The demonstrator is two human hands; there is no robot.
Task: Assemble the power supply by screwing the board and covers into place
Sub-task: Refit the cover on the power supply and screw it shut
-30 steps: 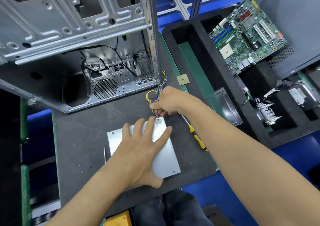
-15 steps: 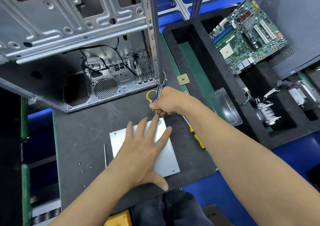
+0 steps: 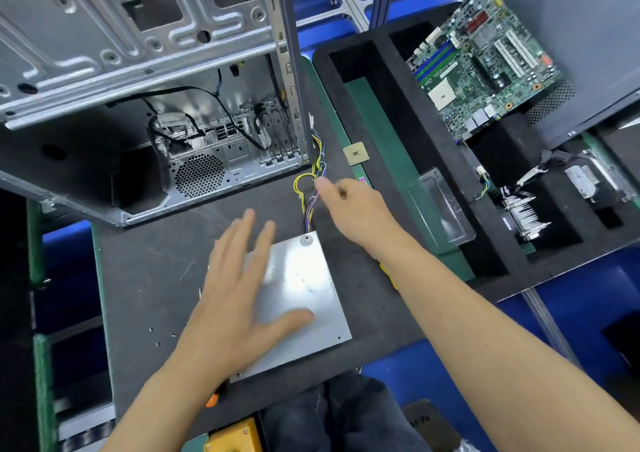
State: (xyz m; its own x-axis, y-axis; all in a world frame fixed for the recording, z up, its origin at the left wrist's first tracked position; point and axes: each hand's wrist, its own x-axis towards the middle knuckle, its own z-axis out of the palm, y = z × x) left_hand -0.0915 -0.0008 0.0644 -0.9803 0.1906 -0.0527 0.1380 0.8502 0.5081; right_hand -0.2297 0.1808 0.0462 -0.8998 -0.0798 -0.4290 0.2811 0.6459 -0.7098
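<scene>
Power supply [image 3: 298, 299] lies flat on the mat [image 3: 145, 278] before the case [image 3: 138, 105], its wires [image 3: 311, 188] trailing out. Left hand [image 3: 239, 299], fingers spread, hovers over its cover; right hand [image 3: 349, 209], blurred, reaches at the wires, grip unclear. Unpressed, the cover could shift; tugged wires might drag it.

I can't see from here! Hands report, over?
Left hand open, flat over power supply cover. Right hand blurred beside wire bundle. Nothing blocking.

An open metal computer case [image 3: 145, 80] fills the upper left of the frame. At upper right a green motherboard [image 3: 485, 60] leans in a black foam tray [image 3: 388, 80]. A small square chip [image 3: 356, 153] lies mid-frame, beside the tray's left edge.
</scene>
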